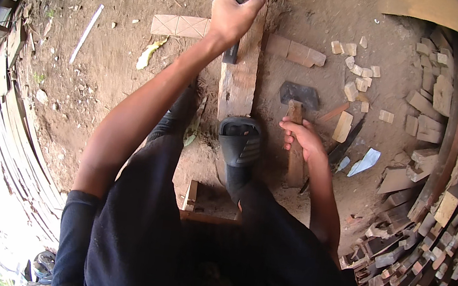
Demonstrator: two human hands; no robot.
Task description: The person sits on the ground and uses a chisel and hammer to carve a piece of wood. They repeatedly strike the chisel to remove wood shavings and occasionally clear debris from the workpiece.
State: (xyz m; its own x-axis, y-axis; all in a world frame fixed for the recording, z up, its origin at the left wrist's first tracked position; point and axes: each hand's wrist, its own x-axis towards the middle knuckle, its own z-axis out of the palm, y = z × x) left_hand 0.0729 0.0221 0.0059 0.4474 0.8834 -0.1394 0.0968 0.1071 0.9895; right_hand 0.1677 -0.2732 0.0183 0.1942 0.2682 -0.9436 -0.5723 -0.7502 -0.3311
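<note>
My left hand [235, 19] is closed around the handle of a chisel [230, 54], whose top end is frayed into pale fibres. Its dark blade points down onto a long wooden beam [237, 95] that lies on the ground between my feet. Lower and to the right, my right hand [302, 136] grips the wooden handle of a hammer [299, 96] with a broad, dark head. The hammer head is beside the beam, apart from the chisel. My right foot, in a black slide sandal [239, 141], is at the beam's near end.
Flat wood pieces, one scored [179, 26] and one plain [296, 51], lie either side of the beam. Small offcuts [351, 90] are scattered on the dirt at right. Stacked wood [414, 248] lines the right side. A pale strip [86, 33] lies at left.
</note>
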